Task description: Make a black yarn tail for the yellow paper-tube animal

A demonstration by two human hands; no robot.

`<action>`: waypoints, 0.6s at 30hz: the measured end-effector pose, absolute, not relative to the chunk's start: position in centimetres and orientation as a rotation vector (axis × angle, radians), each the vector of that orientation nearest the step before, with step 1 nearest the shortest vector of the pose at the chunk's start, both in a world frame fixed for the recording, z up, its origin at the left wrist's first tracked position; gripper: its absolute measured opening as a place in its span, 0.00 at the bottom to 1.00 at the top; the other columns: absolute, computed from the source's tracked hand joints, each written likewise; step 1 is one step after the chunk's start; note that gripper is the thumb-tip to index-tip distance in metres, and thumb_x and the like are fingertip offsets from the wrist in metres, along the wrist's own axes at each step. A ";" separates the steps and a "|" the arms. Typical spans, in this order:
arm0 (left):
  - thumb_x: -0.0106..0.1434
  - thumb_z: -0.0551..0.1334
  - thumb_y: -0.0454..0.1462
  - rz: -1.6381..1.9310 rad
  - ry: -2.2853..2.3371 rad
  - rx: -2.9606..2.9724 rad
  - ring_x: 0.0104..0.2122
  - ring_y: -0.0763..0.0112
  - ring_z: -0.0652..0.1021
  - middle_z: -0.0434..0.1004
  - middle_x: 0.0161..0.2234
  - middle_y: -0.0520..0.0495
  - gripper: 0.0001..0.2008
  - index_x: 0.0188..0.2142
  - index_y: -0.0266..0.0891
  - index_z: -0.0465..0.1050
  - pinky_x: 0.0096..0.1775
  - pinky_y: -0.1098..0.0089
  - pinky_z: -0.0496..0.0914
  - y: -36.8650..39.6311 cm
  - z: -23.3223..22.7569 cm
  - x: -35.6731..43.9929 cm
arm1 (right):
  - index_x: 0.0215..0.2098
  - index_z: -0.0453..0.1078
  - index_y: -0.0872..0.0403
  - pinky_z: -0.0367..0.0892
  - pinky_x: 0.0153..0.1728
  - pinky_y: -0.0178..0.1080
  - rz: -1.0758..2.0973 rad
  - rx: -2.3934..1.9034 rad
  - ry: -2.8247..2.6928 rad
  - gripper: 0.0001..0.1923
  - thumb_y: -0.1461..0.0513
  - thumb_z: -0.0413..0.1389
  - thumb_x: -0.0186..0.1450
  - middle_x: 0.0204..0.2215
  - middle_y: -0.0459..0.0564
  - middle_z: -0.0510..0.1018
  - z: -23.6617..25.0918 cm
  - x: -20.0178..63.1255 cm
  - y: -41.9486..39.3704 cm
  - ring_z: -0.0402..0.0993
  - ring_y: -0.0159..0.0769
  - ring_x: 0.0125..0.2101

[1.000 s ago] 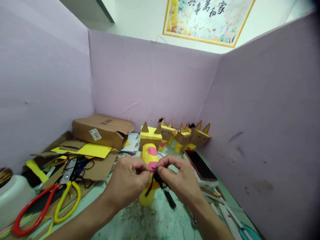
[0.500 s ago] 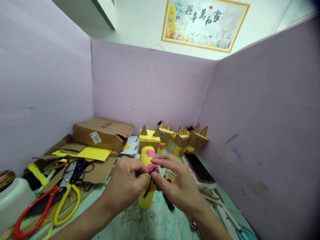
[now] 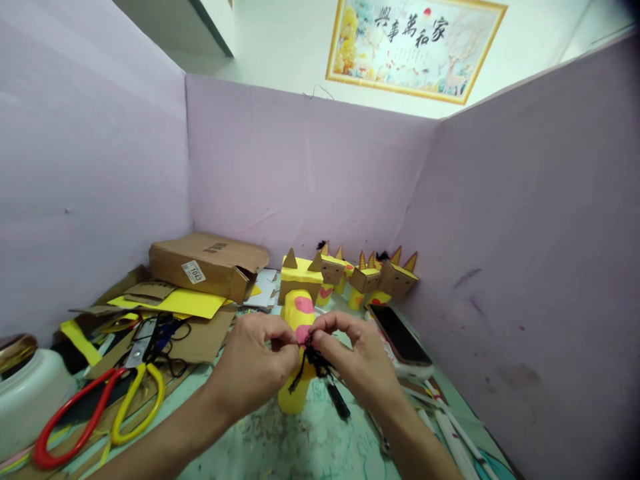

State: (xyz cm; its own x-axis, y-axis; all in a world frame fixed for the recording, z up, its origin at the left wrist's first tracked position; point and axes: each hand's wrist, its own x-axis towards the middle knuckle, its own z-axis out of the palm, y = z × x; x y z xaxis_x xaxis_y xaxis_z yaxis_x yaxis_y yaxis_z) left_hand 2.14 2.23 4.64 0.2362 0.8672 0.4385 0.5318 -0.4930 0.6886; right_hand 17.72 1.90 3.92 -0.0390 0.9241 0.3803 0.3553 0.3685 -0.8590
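Note:
A yellow paper animal figure (image 3: 299,312) with pink spots and a cardboard head stands upright on the table. Against its back, my left hand (image 3: 253,370) and my right hand (image 3: 357,363) pinch a bunch of black yarn (image 3: 313,358) between fingertips, one hand on each side. Strands of the yarn hang down over the yellow body. Part of the figure's body is hidden behind my fingers.
Three similar yellow figures (image 3: 367,279) stand at the back. A phone (image 3: 397,335) lies to the right, white sticks (image 3: 457,430) lie near it. On the left are red and yellow scissors (image 3: 95,417), a cardboard box (image 3: 207,265), yellow paper (image 3: 175,303), and a white jar (image 3: 25,393).
My right hand's fingers spread open half a second ago and have closed again on the yarn. Both hands stay at the figure's back.

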 end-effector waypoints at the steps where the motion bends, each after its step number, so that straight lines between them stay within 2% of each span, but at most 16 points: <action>1: 0.50 0.55 0.33 1.184 1.240 2.152 0.23 0.71 0.71 0.72 0.18 0.51 0.09 0.15 0.37 0.67 0.29 0.70 0.63 2.1 4.8 2.1 | 0.26 0.73 0.54 0.63 0.33 0.37 0.695 -1.153 -1.604 0.06 0.62 0.54 0.54 0.25 0.45 0.76 3.8 17.7 1.9 0.70 0.35 0.29; 3: 0.52 0.56 0.33 1.279 1.153 2.202 0.24 0.71 0.72 0.73 0.20 0.52 0.08 0.19 0.37 0.69 0.30 0.70 0.65 1.9 5.2 2.0 | 0.28 0.73 0.54 0.64 0.33 0.37 0.700 -1.117 -1.610 0.06 0.61 0.55 0.55 0.26 0.46 0.77 3.6 17.5 1.9 0.70 0.35 0.30; 7: 0.53 0.56 0.32 1.467 1.107 2.209 0.27 0.73 0.73 0.74 0.26 0.51 0.08 0.31 0.37 0.73 0.32 0.72 0.68 1.7 5.4 1.6 | 0.29 0.74 0.55 0.65 0.33 0.38 0.722 -1.081 -1.615 0.07 0.61 0.55 0.57 0.27 0.48 0.78 3.3 17.2 1.9 0.71 0.35 0.29; 10: 0.52 0.56 0.30 1.426 1.138 2.182 0.27 0.73 0.73 0.73 0.26 0.52 0.08 0.31 0.38 0.72 0.31 0.74 0.68 2.0 5.2 1.6 | 0.31 0.74 0.54 0.66 0.34 0.38 0.738 -1.077 -1.596 0.07 0.60 0.56 0.57 0.28 0.48 0.78 3.2 17.1 2.0 0.71 0.35 0.30; 15: 0.53 0.57 0.30 1.220 1.168 2.104 0.28 0.73 0.73 0.75 0.28 0.52 0.10 0.34 0.39 0.73 0.32 0.73 0.68 2.5 4.9 1.9 | 0.46 0.66 0.53 0.66 0.34 0.39 0.831 -1.055 -1.523 0.17 0.59 0.57 0.59 0.29 0.46 0.76 3.2 17.6 1.9 0.72 0.35 0.31; 18: 0.53 0.56 0.29 1.123 1.104 2.073 0.28 0.74 0.72 0.75 0.29 0.52 0.10 0.33 0.38 0.73 0.33 0.73 0.67 2.6 4.8 2.1 | 0.47 0.64 0.53 0.66 0.36 0.40 0.837 -1.043 -1.517 0.18 0.58 0.57 0.60 0.29 0.46 0.75 3.4 17.9 1.8 0.71 0.35 0.31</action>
